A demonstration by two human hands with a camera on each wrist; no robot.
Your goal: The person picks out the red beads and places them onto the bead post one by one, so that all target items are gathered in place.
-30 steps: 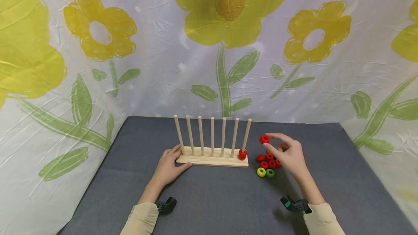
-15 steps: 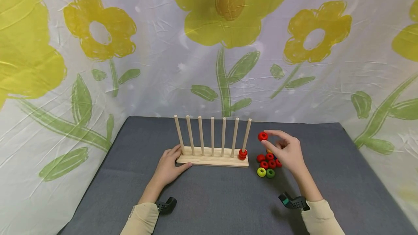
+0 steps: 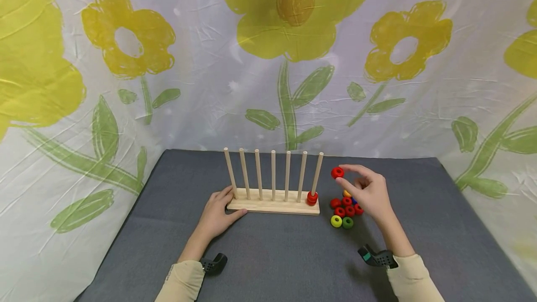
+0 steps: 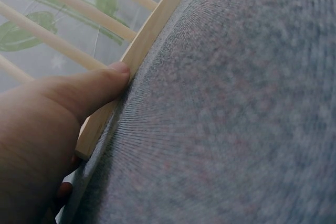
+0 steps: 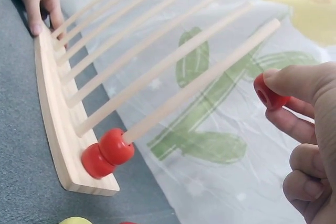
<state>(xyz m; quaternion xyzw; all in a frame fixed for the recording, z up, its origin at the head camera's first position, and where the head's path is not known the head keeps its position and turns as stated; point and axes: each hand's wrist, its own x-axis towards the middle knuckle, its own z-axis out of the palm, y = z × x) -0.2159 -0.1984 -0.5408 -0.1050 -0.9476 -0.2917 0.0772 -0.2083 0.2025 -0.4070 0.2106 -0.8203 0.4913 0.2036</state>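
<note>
A wooden peg rack stands on the table, with a row of upright pegs. My left hand grips its left end, thumb along the front edge and fingers round the side. Two red beads are stacked on the rightmost peg. Between thumb and index finger, my right hand pinches another red bead, its hole showing. That bead is held in the air to the right of the rightmost peg's upper part, apart from it. The other right fingers are curled in.
Below the right hand lies a group of loose beads: several red beads, a yellow bead, a green bead and an orange bead, plus a partly hidden blue one. A flower-printed cloth hangs behind the dark table.
My right hand has risen a little and shifted slightly left with the red bead, uncovering more of the orange and blue beads. The left hand and the rack have stayed put.
</note>
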